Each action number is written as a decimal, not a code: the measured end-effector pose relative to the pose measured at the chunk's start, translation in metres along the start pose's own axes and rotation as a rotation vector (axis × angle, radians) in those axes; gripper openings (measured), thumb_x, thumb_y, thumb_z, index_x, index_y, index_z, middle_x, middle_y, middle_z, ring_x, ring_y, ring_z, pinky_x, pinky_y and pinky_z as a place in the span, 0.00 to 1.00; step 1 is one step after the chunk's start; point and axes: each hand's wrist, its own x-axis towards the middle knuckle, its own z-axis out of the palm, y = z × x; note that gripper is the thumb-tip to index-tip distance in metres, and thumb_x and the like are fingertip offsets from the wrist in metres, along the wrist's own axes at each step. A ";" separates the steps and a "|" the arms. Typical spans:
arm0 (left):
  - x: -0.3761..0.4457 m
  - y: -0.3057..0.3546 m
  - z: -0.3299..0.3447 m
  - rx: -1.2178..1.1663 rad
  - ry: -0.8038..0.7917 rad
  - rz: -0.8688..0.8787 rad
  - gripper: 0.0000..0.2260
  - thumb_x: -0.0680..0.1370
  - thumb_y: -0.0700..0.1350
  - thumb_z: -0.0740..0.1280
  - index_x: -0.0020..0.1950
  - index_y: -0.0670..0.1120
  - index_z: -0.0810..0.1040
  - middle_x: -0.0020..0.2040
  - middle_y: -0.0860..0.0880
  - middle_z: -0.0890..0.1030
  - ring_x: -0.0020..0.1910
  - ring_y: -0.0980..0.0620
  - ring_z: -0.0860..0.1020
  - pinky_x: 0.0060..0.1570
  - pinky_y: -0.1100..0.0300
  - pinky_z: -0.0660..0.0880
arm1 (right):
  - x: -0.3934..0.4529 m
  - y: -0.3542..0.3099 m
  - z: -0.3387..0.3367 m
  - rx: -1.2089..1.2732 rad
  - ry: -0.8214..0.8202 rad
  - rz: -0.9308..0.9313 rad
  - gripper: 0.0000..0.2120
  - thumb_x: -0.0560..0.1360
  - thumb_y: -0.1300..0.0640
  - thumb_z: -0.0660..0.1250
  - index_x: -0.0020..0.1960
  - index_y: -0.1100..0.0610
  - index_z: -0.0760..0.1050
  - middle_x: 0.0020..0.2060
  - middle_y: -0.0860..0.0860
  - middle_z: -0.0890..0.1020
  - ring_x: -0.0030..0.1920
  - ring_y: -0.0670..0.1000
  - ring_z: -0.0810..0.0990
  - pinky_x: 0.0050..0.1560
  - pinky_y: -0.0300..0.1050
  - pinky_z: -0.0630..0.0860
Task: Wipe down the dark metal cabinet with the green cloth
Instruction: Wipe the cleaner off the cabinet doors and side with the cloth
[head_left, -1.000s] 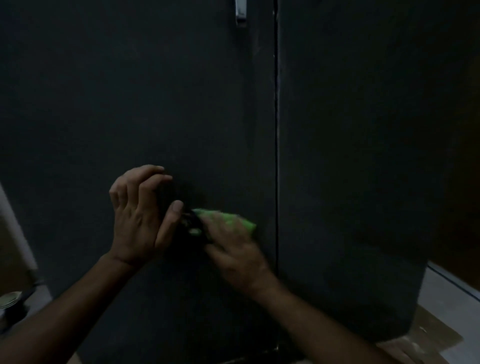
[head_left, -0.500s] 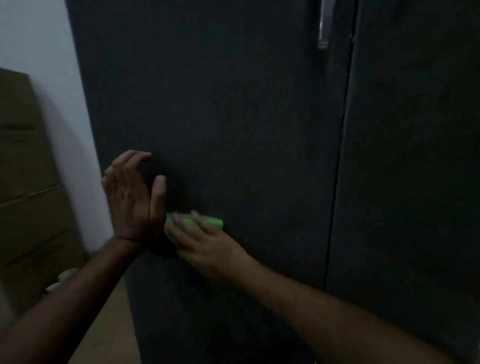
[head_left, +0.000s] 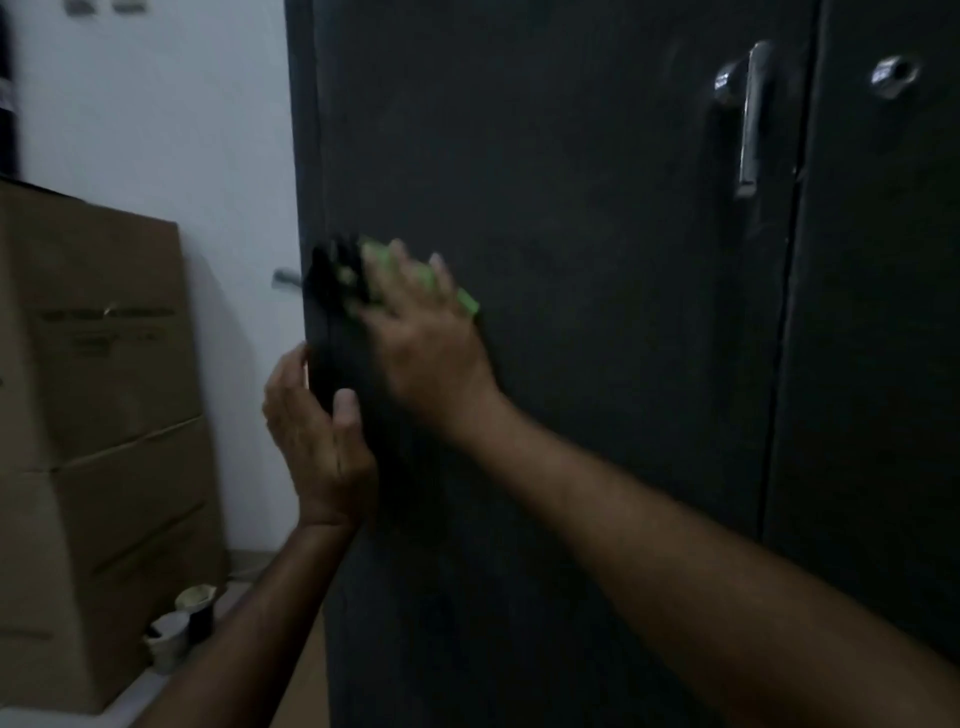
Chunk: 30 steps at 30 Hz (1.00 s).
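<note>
Pressing green cloth (head_left: 466, 302) to cabinet (head_left: 597, 364), right grip (head_left: 426, 338) flat, left grip (head_left: 317, 436) at edge

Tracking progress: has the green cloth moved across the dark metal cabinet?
Yes, the green cloth went left, from the door seam to the left edge of the dark metal cabinet.

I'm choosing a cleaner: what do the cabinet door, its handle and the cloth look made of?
Cabinet door: likely painted metal, matte dark grey, flat with no grain. Handle: polished metal, chrome-like, showing bright highlights. Green cloth: soft fabric, perhaps microfibre; too blurred to see the weave.
</note>
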 end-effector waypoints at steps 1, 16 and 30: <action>0.006 0.002 -0.001 -0.025 0.042 -0.028 0.28 0.82 0.55 0.54 0.77 0.39 0.66 0.73 0.39 0.69 0.73 0.46 0.66 0.74 0.57 0.60 | -0.024 -0.017 0.009 -0.004 -0.097 -0.194 0.23 0.80 0.56 0.57 0.75 0.52 0.70 0.80 0.57 0.61 0.81 0.62 0.54 0.78 0.65 0.47; 0.102 0.077 0.048 -0.007 -0.095 0.291 0.25 0.82 0.53 0.59 0.75 0.40 0.71 0.74 0.41 0.70 0.73 0.45 0.68 0.73 0.50 0.65 | 0.060 0.123 -0.055 -0.120 0.097 0.252 0.22 0.81 0.57 0.59 0.74 0.55 0.72 0.79 0.62 0.59 0.80 0.65 0.55 0.77 0.65 0.53; 0.086 0.158 0.117 0.041 -0.353 0.592 0.23 0.82 0.56 0.61 0.71 0.43 0.74 0.73 0.45 0.71 0.75 0.45 0.67 0.75 0.49 0.62 | -0.146 0.250 -0.109 -0.357 -0.035 -0.118 0.18 0.83 0.62 0.54 0.62 0.58 0.82 0.74 0.61 0.70 0.74 0.62 0.70 0.71 0.60 0.70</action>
